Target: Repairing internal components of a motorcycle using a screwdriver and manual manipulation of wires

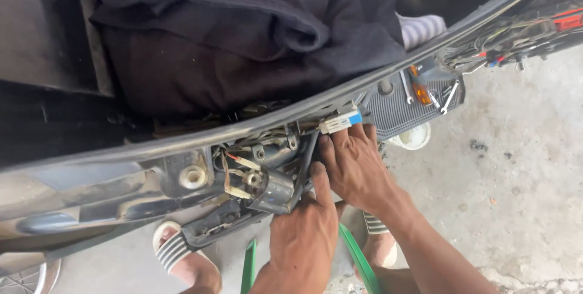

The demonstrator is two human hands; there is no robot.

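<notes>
The person worked at the exposed wiring under a motorcycle's body panel (pixel 182 139), and the step in hand looked like handling an electrical plug. The right hand (pixel 355 163) reached up with curled fingers touching a white connector (pixel 340 122) with a blue end, which sat just under the panel's edge; whether it truly gripped it could not be told. The left hand (pixel 303 233) lay lower, thumb raised against a black cable (pixel 306 160) beside a dark cylindrical part (pixel 273 192), fingers partly closed but hidden. A ribbed mat (pixel 401 109) nearby carried a wrench (pixel 405 87) and an orange-handled screwdriver (pixel 420 90). Any next move would likely call for a steady hold on the cable and a straight pull or push at the connector.
</notes>
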